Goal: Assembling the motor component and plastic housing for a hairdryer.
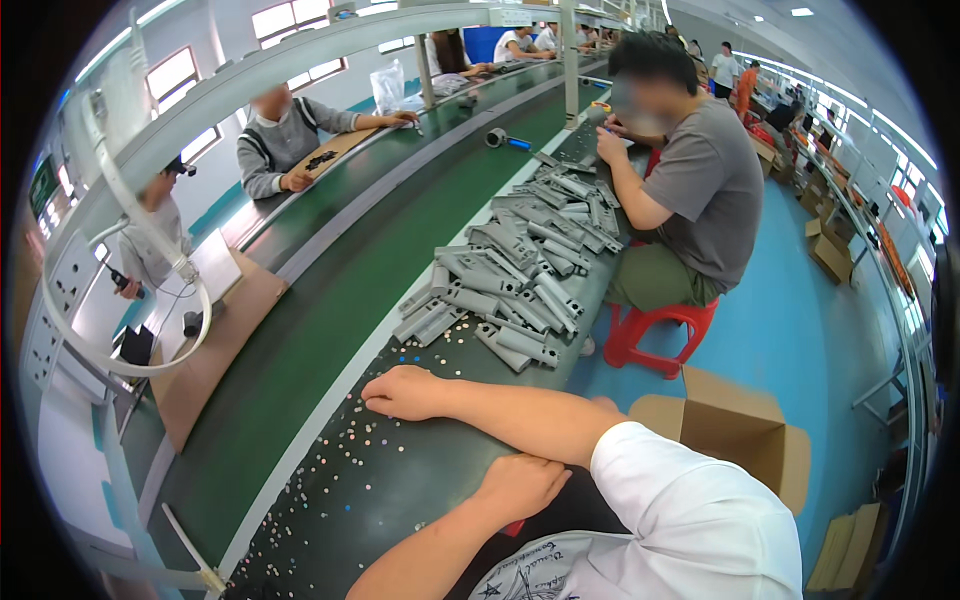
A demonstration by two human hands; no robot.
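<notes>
My right hand (405,392) rests on the dark green worktop (400,500), with its fingers curled down and closed. Whatever it might hold is hidden beneath it. Around it lie many tiny round discs (345,440), mostly pale, with a few blue ones. Beside the near edge of the worktop, under my right forearm, is my left hand (518,490). Its fingers are stretched out loosely to the right, and nothing shows in them. Beyond my right hand, a heap of grey, trough-shaped plastic housings (510,265) covers the bench, its nearest pieces close to the discs.
Left of the worktop runs a green conveyor belt (290,370). A co-worker in a grey shirt (700,190) sits on a red stool (660,335) beyond the heap. An open cardboard box (735,440) stands at my right. Across the belt, another person holds a brown board (335,155).
</notes>
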